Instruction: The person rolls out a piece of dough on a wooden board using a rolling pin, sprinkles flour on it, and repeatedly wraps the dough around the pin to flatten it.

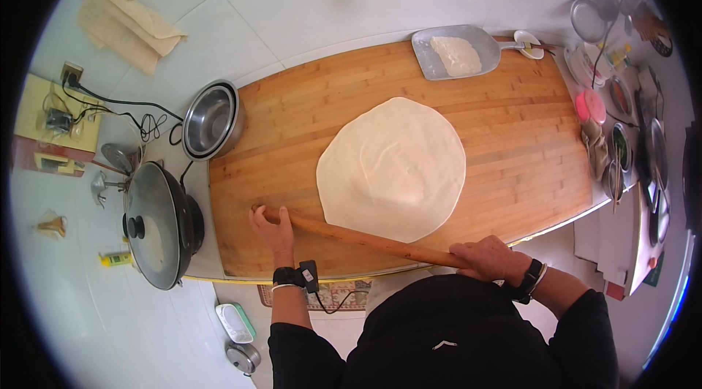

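A large, thin sheet of rolled dough (392, 167) lies on a wooden board (510, 169), with a few soft ridges near its middle. Across the sheet's near edge runs a long wooden rolling pin (362, 236), slanting down to the right. My left hand (274, 227) grips the pin's left end, fingers and thumb around it, over bare wood. At the other end, close to the board's front edge, my right hand (491, 258) is closed around the pin. Behind the sheet, a metal scoop (488, 49) holds a pile of flour (456, 56).
Nested steel bowls (211, 120) stand at the board's back left corner. A lidded electric pan (159, 224) is left of the board, with black cords behind. A small white dish (528, 44) lies by the scoop's handle. Bowls, a pink container (590, 106) and pans crowd the right side.
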`<action>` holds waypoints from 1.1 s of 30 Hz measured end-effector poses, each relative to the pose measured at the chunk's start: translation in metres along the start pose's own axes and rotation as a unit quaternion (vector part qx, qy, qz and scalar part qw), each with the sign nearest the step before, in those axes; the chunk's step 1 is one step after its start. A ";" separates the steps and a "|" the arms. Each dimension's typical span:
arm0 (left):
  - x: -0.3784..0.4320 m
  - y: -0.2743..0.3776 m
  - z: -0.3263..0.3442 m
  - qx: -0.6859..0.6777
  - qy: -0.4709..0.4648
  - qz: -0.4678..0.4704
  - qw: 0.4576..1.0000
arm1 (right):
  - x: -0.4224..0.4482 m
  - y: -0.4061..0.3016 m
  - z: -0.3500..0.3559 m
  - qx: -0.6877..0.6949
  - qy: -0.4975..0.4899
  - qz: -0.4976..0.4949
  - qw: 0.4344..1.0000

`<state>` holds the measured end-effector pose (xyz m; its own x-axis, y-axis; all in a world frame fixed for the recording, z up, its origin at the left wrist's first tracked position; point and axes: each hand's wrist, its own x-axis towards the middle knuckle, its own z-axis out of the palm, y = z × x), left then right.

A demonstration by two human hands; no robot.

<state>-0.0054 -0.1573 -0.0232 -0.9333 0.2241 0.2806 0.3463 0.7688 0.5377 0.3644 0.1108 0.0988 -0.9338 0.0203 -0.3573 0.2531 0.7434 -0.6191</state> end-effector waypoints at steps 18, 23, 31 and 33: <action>-0.068 -0.009 -0.015 -0.513 0.065 -0.526 0.675 | 0.103 0.126 -0.141 0.050 0.271 -0.005 0.961; -0.080 -0.001 -0.019 -0.506 0.111 -0.550 0.655 | 0.169 0.217 -0.219 0.037 0.367 0.086 0.925; -0.105 -0.023 -0.024 -0.506 0.119 -0.496 0.696 | 0.223 0.244 -0.211 -0.101 0.311 0.118 0.938; -0.102 -0.014 -0.022 -0.514 0.117 -0.501 0.687 | 0.230 0.267 -0.207 -0.099 0.336 0.091 0.932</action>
<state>0.0870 -0.2042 -0.0424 -0.7531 -0.3027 -0.5841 -0.4622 -0.3883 0.7972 0.1647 0.4522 -0.0042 -0.8447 0.5227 0.1150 0.4332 0.7940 -0.4265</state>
